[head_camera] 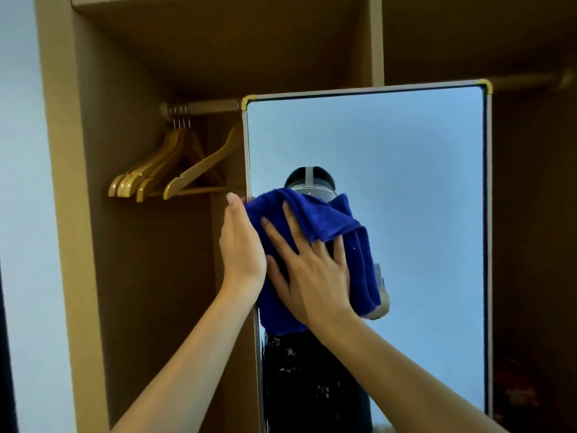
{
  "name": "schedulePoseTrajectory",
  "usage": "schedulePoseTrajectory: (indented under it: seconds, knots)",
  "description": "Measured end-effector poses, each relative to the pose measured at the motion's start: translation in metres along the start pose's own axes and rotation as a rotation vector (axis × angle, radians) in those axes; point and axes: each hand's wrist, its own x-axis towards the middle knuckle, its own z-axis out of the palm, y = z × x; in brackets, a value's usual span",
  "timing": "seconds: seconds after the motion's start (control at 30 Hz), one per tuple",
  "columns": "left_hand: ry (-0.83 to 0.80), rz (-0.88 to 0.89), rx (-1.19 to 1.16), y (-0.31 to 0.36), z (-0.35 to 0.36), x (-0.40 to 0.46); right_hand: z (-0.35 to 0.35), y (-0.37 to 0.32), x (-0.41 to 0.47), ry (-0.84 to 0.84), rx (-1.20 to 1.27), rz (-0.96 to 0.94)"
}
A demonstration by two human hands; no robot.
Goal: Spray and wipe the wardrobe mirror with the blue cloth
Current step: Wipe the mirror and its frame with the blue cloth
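A tall wardrobe mirror (406, 157) in a silver frame with gold corners stands out from the open wardrobe. A blue cloth (315, 214) lies bunched against the glass near the mirror's left edge. My right hand (312, 270) presses flat on the cloth with its fingers spread. My left hand (240, 245) holds the mirror's left edge, fingers behind the frame and hidden. The glass reflects a person wearing a head camera, partly covered by the cloth. No spray bottle is in view.
Several wooden hangers (168, 170) hang from a rail (206, 106) left of the mirror, inside the brown wardrobe (131, 276). A pale wall (22, 182) lies at the far left. A second compartment with a rail sits behind the mirror on the right.
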Motion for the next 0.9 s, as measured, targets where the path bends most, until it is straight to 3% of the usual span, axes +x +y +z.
schedulePoseTrajectory:
  seconds: [0.13,0.3,0.7,0.9]
  knots:
    - [-0.009,-0.021,-0.030,0.003,0.003,-0.001,-0.014,0.008,0.039,0.012,0.003,0.006]
    - [-0.026,-0.060,-0.130,0.007,0.005,-0.002,-0.035,0.010,0.104,0.110,0.030,0.145]
    - [0.025,-0.015,0.017,-0.001,0.003,-0.002,0.018,-0.007,-0.045,-0.015,0.009,0.079]
    - [0.025,0.041,0.092,0.002,0.005,-0.009,0.001,0.004,-0.014,0.004,0.041,0.070]
